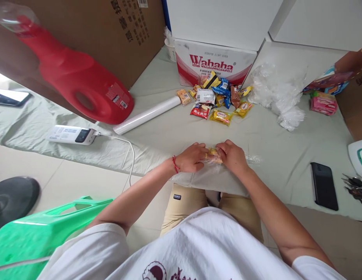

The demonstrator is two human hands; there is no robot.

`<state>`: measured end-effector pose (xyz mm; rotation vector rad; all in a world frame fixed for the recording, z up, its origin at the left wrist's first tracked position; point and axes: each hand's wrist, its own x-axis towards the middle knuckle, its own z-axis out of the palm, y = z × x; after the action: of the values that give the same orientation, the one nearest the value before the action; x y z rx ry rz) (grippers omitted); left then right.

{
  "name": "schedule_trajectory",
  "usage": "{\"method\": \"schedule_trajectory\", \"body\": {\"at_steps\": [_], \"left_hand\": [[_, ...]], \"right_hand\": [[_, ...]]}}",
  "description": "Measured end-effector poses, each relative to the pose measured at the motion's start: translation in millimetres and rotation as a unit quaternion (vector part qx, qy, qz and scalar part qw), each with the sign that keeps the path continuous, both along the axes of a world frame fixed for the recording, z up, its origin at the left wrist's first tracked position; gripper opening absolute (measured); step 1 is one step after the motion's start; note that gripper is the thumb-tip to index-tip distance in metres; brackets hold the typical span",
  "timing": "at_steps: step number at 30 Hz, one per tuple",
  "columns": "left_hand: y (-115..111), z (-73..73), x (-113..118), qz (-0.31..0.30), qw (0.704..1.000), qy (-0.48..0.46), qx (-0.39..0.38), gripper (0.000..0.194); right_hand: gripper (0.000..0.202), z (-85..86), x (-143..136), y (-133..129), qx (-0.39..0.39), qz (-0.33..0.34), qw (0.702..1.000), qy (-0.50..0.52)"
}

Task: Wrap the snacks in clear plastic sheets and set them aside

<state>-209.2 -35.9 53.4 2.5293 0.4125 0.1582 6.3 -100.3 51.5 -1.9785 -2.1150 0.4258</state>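
Single head-worn view, looking forward and steeply down over a white shirt from close range; the left hand and right hand fall near centre, the counter beyond.

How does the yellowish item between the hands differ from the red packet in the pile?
The left hand and right hand hold the yellowish item; the red packet lies untouched. They partly hide the yellowish item, while the red packet shows white lettering.
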Motion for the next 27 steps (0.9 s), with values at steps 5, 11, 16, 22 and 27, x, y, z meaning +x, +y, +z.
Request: {"method": "schedule_trajectory", "body": {"at_steps": [5, 11, 16, 22, 27], "left_hand": [[-13, -15.6, -27, 0.080, 0.982, -0.135, -0.104, 0.060], [-56, -33.6, -34, 0.222, 0.957, -0.177, -0.054, 0.052], [-83, -48.1, -8, 0.248, 0.955, -0.119, 0.111, 0.032], [-82, -40.5, -3, 0.358, 0.911, -0.187, 0.084, 0.022], [-56, -34.8, -26, 0.547, 0.816, -0.187, -0.021, 0.023]], "right_hand": [[0.035, -7.8, -13, -4, -0.006, -0.019, 0.998, -0.055], [0.036, -7.9, -16, -7, -0.011, -0.026, 0.997, -0.072], [0.035, -8.1, -16, -7, -0.009, -0.030, 0.997, -0.075], [0.035, -11.2, -16, -9, 0.009, -0.035, 0.997, -0.061], [0.038, -10.5, -16, -8, 0.009, -0.040, 0.998, -0.049]]}}
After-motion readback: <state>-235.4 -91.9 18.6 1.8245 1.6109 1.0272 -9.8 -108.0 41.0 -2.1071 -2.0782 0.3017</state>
